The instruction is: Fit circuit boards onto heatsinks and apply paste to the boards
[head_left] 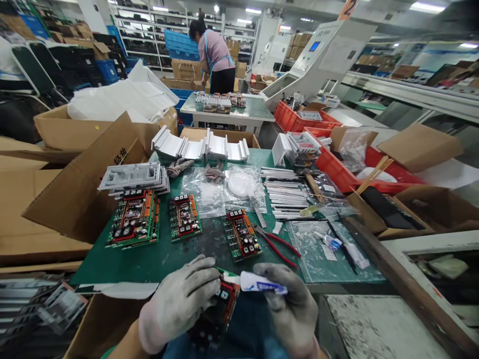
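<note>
Both of my hands wear grey-white work gloves. My left hand (pixel 183 296) grips a circuit board (pixel 224 309) at the table's front edge, tilted, its lower part dark and blurred. In my right hand (pixel 290 304) is a white and blue squeeze tube (pixel 258 283), its nozzle pointing left at the board's upper end, where I cannot tell if it touches. Two more circuit boards, one at the centre (pixel 243 234) and one farther left (pixel 185 217), lie flat on the green table (pixel 149 267). Red-handled pliers (pixel 279 247) rest just beyond my right hand.
Stacked boards (pixel 134 219) and grey plastic frames (pixel 130 177) stand at the left. White profile pieces (pixel 200 147) line the back. Metal strips (pixel 286 194), a hammer (pixel 314 187) and plastic bags lie right. Red crates (pixel 333 169) flank the table; a person (pixel 217 52) works at another table.
</note>
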Demonstrator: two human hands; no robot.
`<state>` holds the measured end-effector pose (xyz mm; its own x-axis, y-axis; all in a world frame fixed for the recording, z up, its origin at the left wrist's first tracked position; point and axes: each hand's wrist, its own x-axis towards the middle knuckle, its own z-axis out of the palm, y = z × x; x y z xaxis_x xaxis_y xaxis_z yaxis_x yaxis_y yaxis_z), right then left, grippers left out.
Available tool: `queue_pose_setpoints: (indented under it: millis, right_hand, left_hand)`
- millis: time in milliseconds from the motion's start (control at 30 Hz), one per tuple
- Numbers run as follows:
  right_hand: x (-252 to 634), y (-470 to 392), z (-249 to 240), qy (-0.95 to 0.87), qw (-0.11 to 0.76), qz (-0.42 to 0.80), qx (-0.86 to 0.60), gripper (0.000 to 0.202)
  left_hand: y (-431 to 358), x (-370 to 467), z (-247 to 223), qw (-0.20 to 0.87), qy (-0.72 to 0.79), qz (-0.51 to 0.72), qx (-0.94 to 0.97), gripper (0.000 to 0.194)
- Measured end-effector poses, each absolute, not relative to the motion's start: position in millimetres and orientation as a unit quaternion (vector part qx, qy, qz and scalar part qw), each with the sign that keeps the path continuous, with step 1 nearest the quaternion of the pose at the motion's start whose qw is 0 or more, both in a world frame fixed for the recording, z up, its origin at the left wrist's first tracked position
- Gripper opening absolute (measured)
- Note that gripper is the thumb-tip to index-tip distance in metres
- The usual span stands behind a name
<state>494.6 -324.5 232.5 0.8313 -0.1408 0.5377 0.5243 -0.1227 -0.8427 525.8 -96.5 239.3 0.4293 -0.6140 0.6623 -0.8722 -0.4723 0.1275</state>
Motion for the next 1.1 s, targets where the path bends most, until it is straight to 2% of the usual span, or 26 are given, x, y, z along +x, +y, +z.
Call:
queue_pose_setpoints:
  millis: [133, 233, 333, 433, 533, 600, 767, 1100]
  right_hand:
    - [500.4, -313.1, 215.6, 0.025, 0.72, -0.244, -0.65, 0.018]
    - [502.5, -308.5, 197.8, 0.042, 0.691, -0.201, -0.693, 0.02]
    - [502.4, -305.6, 185.6, 0.012, 0.644, -0.191, -0.741, 0.017]
    - [503.1, -302.7, 182.4, -0.041, 0.601, -0.203, -0.772, 0.016]
    - [505.8, -299.3, 183.3, -0.1, 0.571, -0.23, -0.781, 0.017]
    - [508.3, -296.6, 183.5, -0.137, 0.557, -0.248, -0.781, 0.017]
    - [514.9, -289.4, 180.6, -0.199, 0.51, -0.276, -0.79, 0.015]
    - [520.8, -283.3, 171.7, -0.224, 0.445, -0.324, -0.804, 0.016]
  left_hand:
    - [-92.8, 534.2, 218.0, 0.233, -0.34, 0.272, 0.87, 0.018]
    - [-89.9, 542.5, 199.8, 0.208, -0.242, 0.257, 0.912, 0.018]
    - [-86.5, 548.7, 189.0, 0.2, -0.209, 0.24, 0.927, 0.019]
    - [-81.8, 551.7, 186.4, 0.22, -0.247, 0.223, 0.917, 0.029]
    - [-77.6, 554.1, 186.2, 0.246, -0.351, 0.172, 0.887, 0.053]
    - [-76.7, 556.3, 185.3, 0.24, -0.39, 0.129, 0.88, 0.062]
    - [-79.1, 562.1, 181.4, 0.235, -0.397, 0.079, 0.884, 0.056]
    - [-78.7, 562.7, 171.1, 0.298, -0.402, 0.125, 0.857, 0.06]
